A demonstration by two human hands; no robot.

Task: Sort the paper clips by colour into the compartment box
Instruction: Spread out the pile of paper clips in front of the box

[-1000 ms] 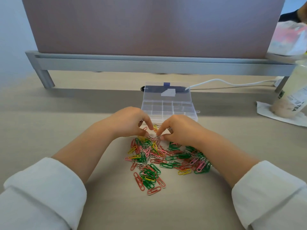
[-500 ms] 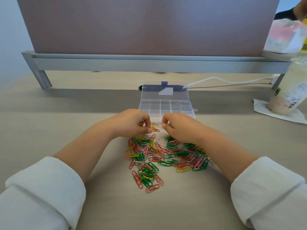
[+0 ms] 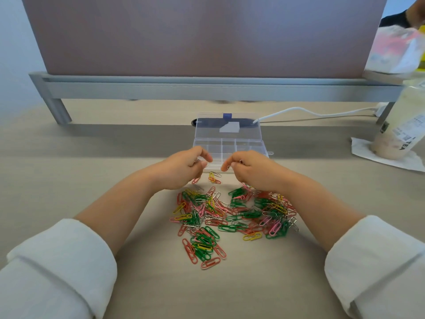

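Pinching a silver paper clip (image 3: 230, 167) in the right hand (image 3: 250, 171) at the near edge of the compartment box (image 3: 230, 143), likely for dropping in, curling the left hand (image 3: 184, 168) alongside, hold unclear, leaving the mixed pile (image 3: 230, 217) on the desk (image 3: 92, 169).

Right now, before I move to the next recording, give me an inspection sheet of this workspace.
Surface: beige desk, plain where visible.
Job's things: clear compartment box, lid open, no clips seen inside; paper clips, mixed colours, in a loose pile in front of it.
Clutter: drink cup on a napkin at right; plastic bag on the ledge above.
Hands: left hand fingers curled, contents unclear; right hand pinches a silver clip at the box's near edge.
Cables: white cable runs from the right to behind the box lid.
Surroundings: brown partition on a grey frame; another person, top right.
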